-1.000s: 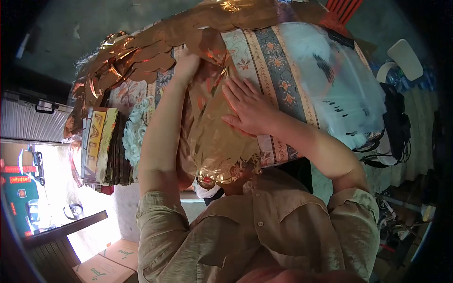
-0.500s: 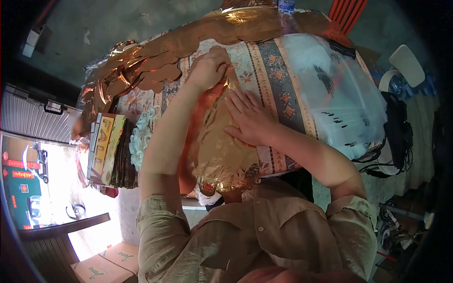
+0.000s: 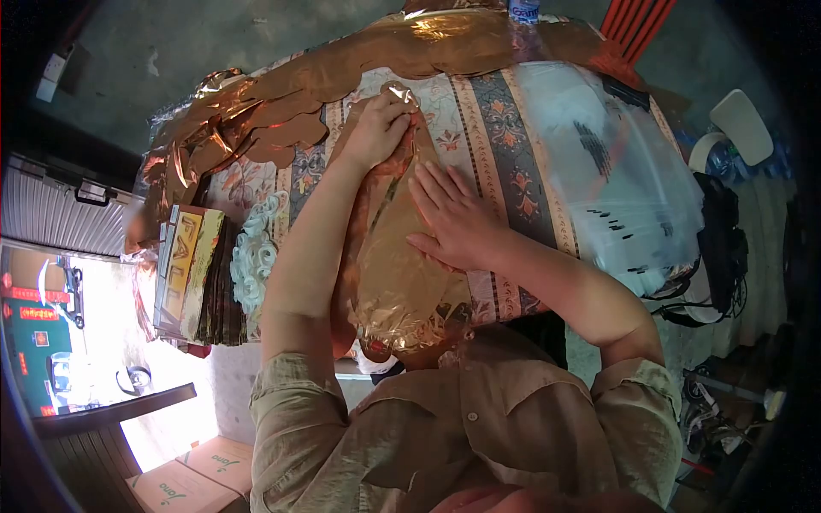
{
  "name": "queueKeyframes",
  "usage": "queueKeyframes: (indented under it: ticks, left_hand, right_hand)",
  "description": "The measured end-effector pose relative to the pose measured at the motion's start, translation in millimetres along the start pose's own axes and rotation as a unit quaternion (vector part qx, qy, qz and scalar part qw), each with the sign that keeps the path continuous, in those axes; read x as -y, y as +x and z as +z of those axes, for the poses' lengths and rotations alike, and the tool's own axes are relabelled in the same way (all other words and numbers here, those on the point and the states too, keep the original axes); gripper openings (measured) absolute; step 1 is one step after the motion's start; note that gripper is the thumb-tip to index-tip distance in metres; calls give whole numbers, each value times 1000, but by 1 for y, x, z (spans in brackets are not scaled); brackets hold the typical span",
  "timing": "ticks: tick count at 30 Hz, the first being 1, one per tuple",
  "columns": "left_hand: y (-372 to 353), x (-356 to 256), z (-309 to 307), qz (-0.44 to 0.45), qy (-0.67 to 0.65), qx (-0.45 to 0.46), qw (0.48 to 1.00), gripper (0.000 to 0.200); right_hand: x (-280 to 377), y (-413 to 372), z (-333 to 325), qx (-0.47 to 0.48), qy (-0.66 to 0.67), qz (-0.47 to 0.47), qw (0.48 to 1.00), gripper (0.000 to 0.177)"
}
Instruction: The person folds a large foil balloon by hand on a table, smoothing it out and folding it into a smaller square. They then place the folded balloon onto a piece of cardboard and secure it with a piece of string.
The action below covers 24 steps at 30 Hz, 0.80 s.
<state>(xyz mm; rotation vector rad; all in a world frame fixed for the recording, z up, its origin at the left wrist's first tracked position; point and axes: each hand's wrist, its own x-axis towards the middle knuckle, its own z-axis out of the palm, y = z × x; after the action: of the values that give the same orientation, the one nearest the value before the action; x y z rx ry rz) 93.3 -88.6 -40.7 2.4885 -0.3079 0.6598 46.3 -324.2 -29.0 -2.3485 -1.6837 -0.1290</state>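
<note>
A shiny gold-brown foil sheet (image 3: 402, 256) lies lengthwise on the table in front of me, its crinkled near end by my chest. My left hand (image 3: 382, 128) is closed at the far end of this sheet, fingers curled over the foil, with a bright tip poking out beyond the knuckles. Flat on the sheet's right side rests my right hand (image 3: 455, 218), fingers stretched out and slightly apart. Under my left forearm, part of the foil is hidden.
Stacked brown foil pieces (image 3: 342, 77) line the table's far and left edges. White ring-shaped pieces (image 3: 255, 256) and a bundle of printed paper (image 3: 184, 265) sit at left. Clear plastic bags (image 3: 611, 197) cover the right side of the patterned tablecloth (image 3: 505, 128). A bottle (image 3: 523, 10) stands at the back.
My left hand has shifted slightly, and the foil tip beyond it now shows brighter. The right hand stays flat in nearly the same place.
</note>
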Motion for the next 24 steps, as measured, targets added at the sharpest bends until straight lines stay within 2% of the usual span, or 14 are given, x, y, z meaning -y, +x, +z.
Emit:
queueKeyframes:
  ticks: [4,8,10,14,16,19,20,22,23,24]
  left_hand:
    - [3,-2,1,-33,-6,12,999,27]
    - [7,-10,-4,-5,40,-8,999,34]
    - [13,-16,-13,-75,62,88,991,42]
    - [24,-21,-19,-113,79,139,981,46]
    - [30,-29,-21,-131,146,178,964,42]
    - [34,-25,-20,-162,152,203,954,39]
    - [34,-19,-19,-162,152,205,953,39]
    - [30,1,-14,-119,84,148,978,36]
    - [28,7,-11,-119,84,149,978,36]
    - [26,12,-8,-103,72,112,986,35]
  right_hand:
    - [-1,0,1,-14,-7,-7,1000,75]
    - [1,0,-5,-1,-14,-4,1000,74]
    - [1,0,-3,-5,-4,-5,1000,74]
    - [1,1,-4,10,-1,3,1000,73]
    - [0,0,-3,-8,-5,-7,1000,73]
    - [1,0,-5,-1,2,-1,1000,73]
    - [1,0,-4,0,3,0,1000,73]
    - [0,0,-1,-4,8,-2,1000,74]
    - [0,1,-2,-4,9,-1,1000,74]
    - [0,1,-5,2,6,-1,1000,74]
